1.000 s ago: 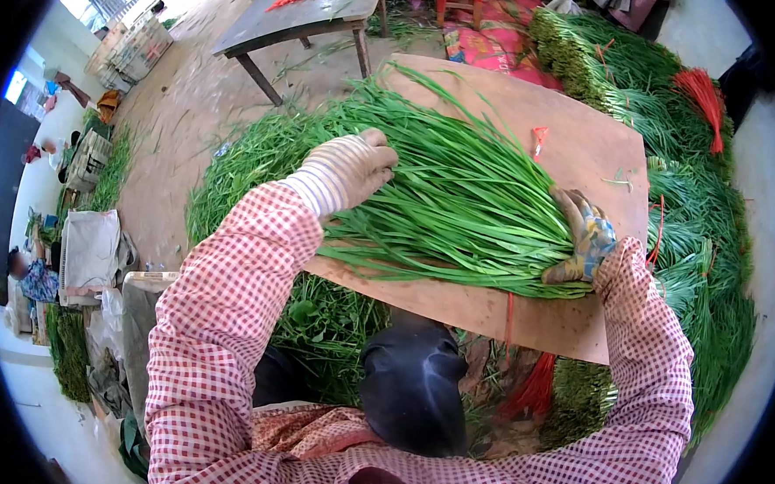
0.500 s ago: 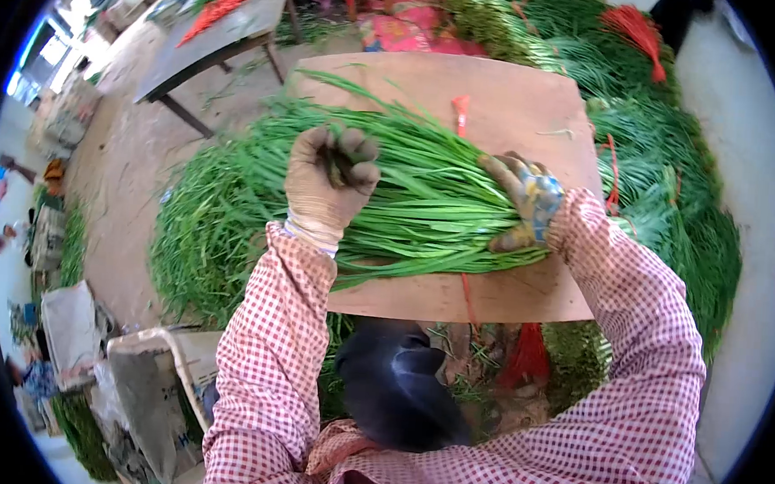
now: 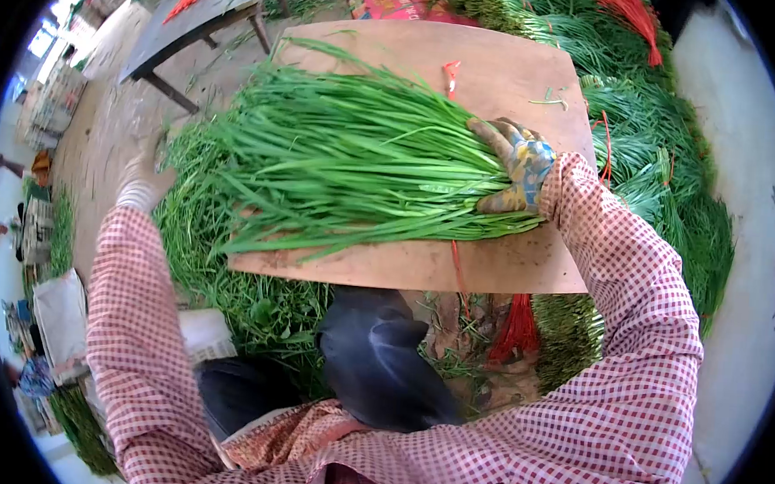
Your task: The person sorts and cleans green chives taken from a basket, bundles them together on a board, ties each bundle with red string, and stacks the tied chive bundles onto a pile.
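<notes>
A broad bunch of long, flat green leaves, apparently garlic chives (image 3: 357, 153), lies across the board tabletop (image 3: 502, 60), leaf ends to the left. My right hand (image 3: 518, 168), in a patterned, soiled glove, grips the stem end near the right edge. A red tie (image 3: 451, 77) passes beneath the bunch, its ends showing above and below. Off to the left, past the tabletop, my left hand (image 3: 143, 184) is over the floor beside a heap of loose green leaves (image 3: 201, 206). Motion smears its gloved fingers, so their grip is unclear.
Tied chive bundles (image 3: 654, 177) are piled along the right, with red ties (image 3: 631, 22) on top. More red ties (image 3: 516, 332) hang below the tabletop's front edge. A second table (image 3: 211, 9) stands at the upper left. My knee (image 3: 381, 356) is under the near edge.
My left hand has swung left and away from the bunch, out past the tabletop. My right hand keeps its hold at the stem end. The whole view has shifted slightly.
</notes>
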Demonstrator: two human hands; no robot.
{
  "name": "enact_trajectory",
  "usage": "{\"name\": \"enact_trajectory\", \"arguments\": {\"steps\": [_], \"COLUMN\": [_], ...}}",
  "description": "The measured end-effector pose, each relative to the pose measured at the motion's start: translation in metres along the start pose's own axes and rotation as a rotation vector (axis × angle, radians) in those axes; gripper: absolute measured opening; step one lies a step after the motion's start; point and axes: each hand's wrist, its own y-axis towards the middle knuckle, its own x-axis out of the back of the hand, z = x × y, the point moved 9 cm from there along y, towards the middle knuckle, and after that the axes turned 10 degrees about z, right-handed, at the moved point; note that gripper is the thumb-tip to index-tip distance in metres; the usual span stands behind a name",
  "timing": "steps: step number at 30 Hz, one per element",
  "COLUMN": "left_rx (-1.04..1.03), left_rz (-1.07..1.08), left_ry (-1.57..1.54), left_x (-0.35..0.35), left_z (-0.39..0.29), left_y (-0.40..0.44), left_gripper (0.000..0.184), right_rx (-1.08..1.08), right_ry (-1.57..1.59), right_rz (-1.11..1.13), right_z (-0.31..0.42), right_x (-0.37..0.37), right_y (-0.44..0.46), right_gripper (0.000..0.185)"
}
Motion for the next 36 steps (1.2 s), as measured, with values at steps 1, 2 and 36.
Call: {"name": "enact_trajectory", "arguments": {"steps": [1,2,36], "left_rx": [0.055,0.109,-1.082], "left_rz": [0.027,0.058,0.588], "left_ry": [0.048,0.098,-0.393], "left_x": [0.006,0.012,-0.066], "left_z": [0.014,0.028,-0.317], "left_y": [-0.020,-0.041,-0.294], "left_gripper": [0.035,0.035,0.029], "right_rx": [-0.006,-0.014,-0.011], "right_ry": [0.042,0.056,-0.294], "right_rz": [0.031,0.049,-0.059], "right_z": [-0.002,-0.001,0.057], "right_x": [-0.002,-0.002,0.015], "right_y": [0.002,0.003,0.010], "right_gripper": [0.110,0.114,0.105]}}
